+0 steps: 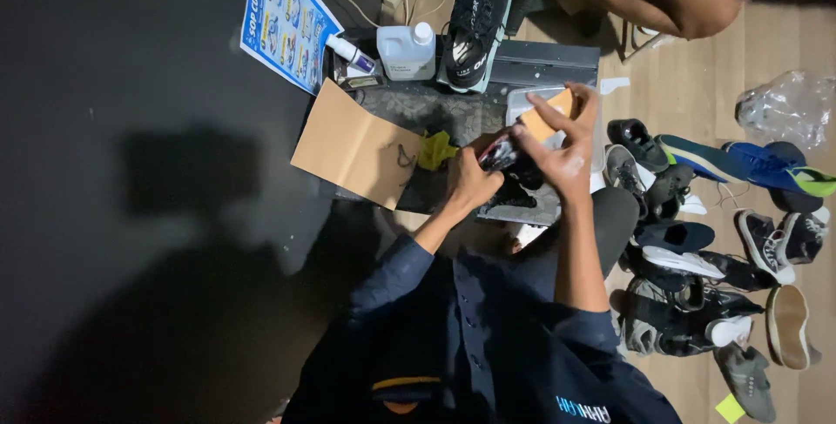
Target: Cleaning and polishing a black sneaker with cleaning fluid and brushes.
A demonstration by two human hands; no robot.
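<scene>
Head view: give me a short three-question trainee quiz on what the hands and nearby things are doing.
1. True or false: the right hand holds a tan wooden brush above the dark shoe.
2. Which hand grips the dark shoe? A) the left hand B) the right hand
3. Fill in: the white plastic jug stands beside an upright black ____.

Key: 1 true; 2 A; 3 sneaker.
</scene>
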